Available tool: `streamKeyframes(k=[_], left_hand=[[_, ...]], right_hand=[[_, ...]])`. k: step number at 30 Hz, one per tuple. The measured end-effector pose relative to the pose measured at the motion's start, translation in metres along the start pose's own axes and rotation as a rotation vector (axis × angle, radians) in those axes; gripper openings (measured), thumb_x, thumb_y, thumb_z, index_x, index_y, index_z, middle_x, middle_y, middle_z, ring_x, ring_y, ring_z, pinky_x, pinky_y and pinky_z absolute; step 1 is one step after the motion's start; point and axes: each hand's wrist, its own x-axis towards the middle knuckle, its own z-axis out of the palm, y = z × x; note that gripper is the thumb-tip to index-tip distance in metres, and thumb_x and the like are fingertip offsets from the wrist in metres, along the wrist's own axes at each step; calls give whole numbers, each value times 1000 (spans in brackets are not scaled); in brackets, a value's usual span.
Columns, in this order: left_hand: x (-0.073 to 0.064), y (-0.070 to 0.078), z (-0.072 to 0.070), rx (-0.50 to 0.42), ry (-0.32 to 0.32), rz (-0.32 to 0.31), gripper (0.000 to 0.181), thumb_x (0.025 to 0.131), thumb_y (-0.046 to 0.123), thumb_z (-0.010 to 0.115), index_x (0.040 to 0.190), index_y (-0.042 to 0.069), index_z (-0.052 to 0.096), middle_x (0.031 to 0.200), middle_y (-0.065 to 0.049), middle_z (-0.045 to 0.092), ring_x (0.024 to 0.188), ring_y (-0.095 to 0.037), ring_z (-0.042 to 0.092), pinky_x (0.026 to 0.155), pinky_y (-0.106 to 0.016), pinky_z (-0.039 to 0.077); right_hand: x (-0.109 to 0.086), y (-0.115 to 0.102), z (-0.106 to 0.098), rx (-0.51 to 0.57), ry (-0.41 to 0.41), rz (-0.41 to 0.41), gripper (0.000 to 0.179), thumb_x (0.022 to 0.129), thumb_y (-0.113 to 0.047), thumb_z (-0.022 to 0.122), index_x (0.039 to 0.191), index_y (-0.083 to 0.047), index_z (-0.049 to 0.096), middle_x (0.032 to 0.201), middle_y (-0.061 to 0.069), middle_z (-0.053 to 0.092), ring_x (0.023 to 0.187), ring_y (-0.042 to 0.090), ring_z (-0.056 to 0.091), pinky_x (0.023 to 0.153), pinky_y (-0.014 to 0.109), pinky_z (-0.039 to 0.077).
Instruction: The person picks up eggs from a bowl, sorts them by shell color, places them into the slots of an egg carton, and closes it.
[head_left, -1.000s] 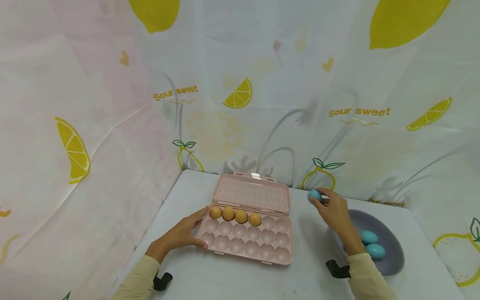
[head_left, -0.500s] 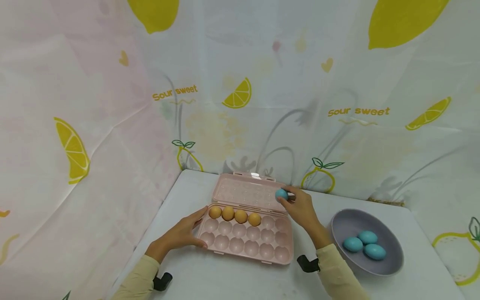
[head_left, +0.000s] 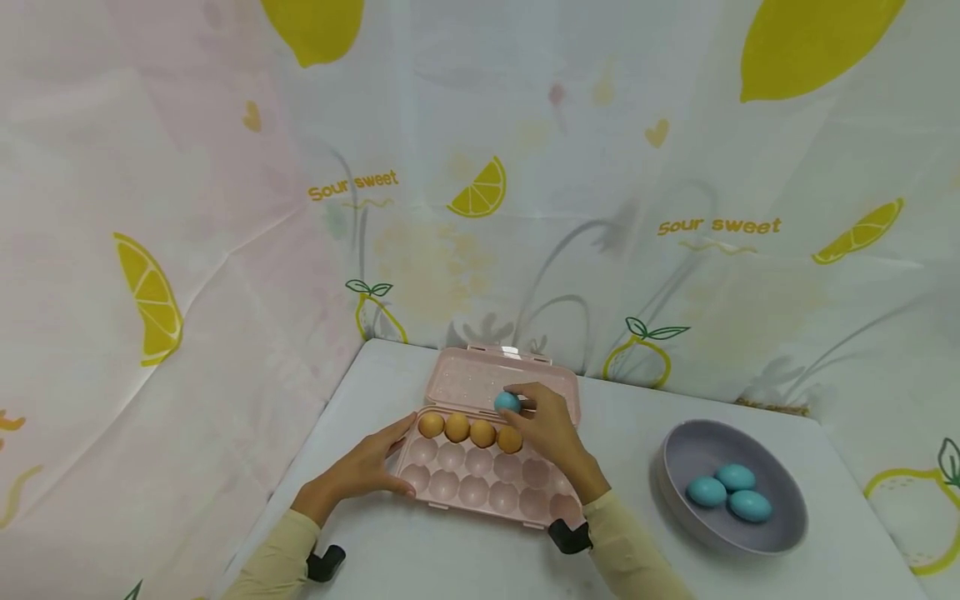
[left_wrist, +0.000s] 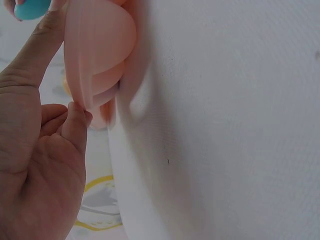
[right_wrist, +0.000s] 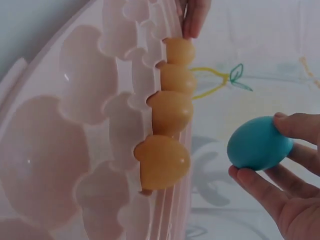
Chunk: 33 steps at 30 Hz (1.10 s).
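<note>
A pink egg carton (head_left: 474,493) lies with its lid (head_left: 465,379) folded back on the white table. Several brown eggs (head_left: 457,427) fill the left part of its back row; the front two rows show bare cups. My left hand (head_left: 366,462) holds the carton's left edge, thumb and fingers spread along the rim (left_wrist: 80,55). In my right hand (head_left: 551,425), a blue egg (right_wrist: 260,143) is pinched between thumb and fingertips. That egg hangs above the back of the carton, near the lid hinge and apart from the brown eggs. My right hand hides the back row's right end.
A grey-purple bowl (head_left: 686,446) with three blue eggs (head_left: 750,506) stands to the right of the carton. Behind the table (head_left: 397,367) hangs a lemon-print cloth (head_left: 480,275), which also covers the left side.
My right hand has carried the blue egg leftward from beside the bowl to above the carton, uncovering the bowl's eggs. My left hand and the carton stay in place.
</note>
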Motion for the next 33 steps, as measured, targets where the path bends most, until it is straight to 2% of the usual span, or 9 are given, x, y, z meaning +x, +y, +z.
streamKeyframes(k=[7, 14, 18, 26, 33], left_hand=[[1, -3, 1, -11, 4, 9, 123, 60, 44, 88, 155, 3, 20, 157, -16, 26, 142, -30, 30, 112, -40, 33], [2, -2, 1, -38, -5, 33, 123, 61, 41, 89, 154, -1, 20, 158, -18, 24, 142, -30, 29, 111, -38, 35], [1, 1, 0, -42, -8, 35, 122, 62, 38, 89, 153, -2, 19, 157, -19, 24, 142, -31, 29, 110, -38, 35], [-1, 2, 0, -60, -15, 21, 121, 63, 36, 89, 154, -1, 19, 158, -19, 22, 142, -31, 29, 111, -38, 35], [-2, 2, -1, -59, -18, 29, 120, 65, 37, 88, 154, -1, 18, 158, -18, 22, 142, -31, 29, 110, -38, 36]], right_hand=[[1, -7, 19, 78, -64, -7, 37, 85, -8, 76, 120, 0, 66, 115, 11, 66, 102, 30, 67, 84, 34, 58], [1, -8, 38, 124, -113, -34, 37, 85, -4, 74, 121, 2, 66, 115, 12, 67, 103, 25, 66, 82, 31, 58], [-1, -9, 50, 135, -134, -44, 36, 86, -4, 74, 119, 6, 65, 115, 14, 66, 104, 28, 66, 81, 29, 58], [-1, -17, 72, 137, -180, -22, 34, 88, -9, 72, 121, 1, 67, 115, 8, 68, 106, 22, 65, 85, 32, 57], [1, -19, 88, 133, -217, -6, 37, 88, -8, 73, 123, 1, 66, 118, 9, 67, 105, 19, 66, 84, 26, 57]])
